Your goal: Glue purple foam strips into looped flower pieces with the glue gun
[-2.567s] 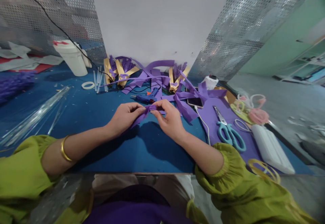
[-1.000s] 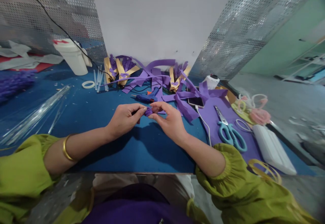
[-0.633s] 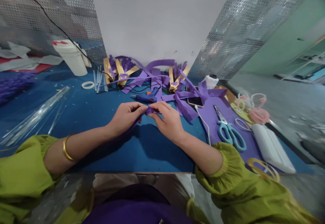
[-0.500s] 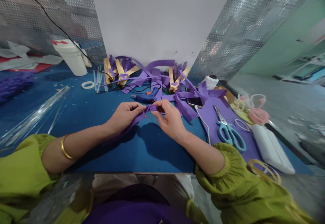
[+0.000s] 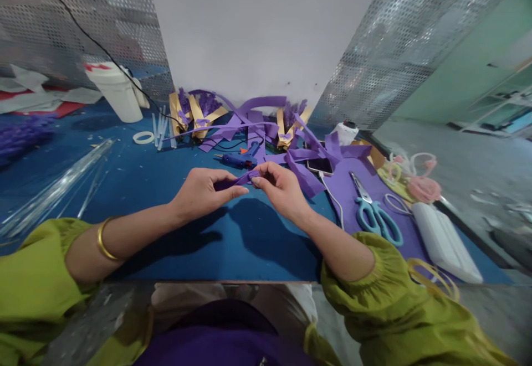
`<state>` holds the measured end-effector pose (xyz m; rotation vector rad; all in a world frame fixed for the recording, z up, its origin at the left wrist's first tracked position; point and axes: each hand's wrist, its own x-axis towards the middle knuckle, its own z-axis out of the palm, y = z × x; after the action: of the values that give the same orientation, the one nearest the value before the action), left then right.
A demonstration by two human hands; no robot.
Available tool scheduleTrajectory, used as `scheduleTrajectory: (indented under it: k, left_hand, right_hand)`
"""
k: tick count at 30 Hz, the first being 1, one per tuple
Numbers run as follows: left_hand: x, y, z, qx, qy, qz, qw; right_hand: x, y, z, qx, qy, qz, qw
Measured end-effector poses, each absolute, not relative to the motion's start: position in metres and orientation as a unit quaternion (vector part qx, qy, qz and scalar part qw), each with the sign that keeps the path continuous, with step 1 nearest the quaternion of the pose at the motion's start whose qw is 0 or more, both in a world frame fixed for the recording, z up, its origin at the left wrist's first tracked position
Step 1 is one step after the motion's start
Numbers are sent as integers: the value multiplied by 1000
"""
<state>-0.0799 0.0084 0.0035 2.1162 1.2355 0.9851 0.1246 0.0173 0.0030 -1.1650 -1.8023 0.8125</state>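
Left hand (image 5: 203, 191) and right hand (image 5: 278, 186) each pinch the purple strip (image 5: 243, 178) — light, floppy, easily creased; best held near its ends. Scissors (image 5: 376, 214) lie at three o'clock.

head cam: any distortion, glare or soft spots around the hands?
Head view: strong wide-angle bend, table edge bowed; glare on the perforated metal panel; periphery soft. Left hand and right hand sharp, pinching a purple strip, shadows falling toward the wearer.
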Motion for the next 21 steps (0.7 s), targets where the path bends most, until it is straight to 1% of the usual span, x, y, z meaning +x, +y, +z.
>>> scheduleTrajectory:
  k: [5,14,18,21]
  left_hand:
    - [-77,8,2,773,471,367,215]
    - [-79,9,-2,808,437,356,170]
    - [-79,10,0,782,472,371,166]
    - [-77,11,0,754,492,398,179]
  right_hand:
    - [124,16,4,-464,-723,302,414]
    - [123,17,2,-467,-709,319,421]
    - [123,14,2,-428,-714,328,445]
    - [121,10,2,-370,-759,323,428]
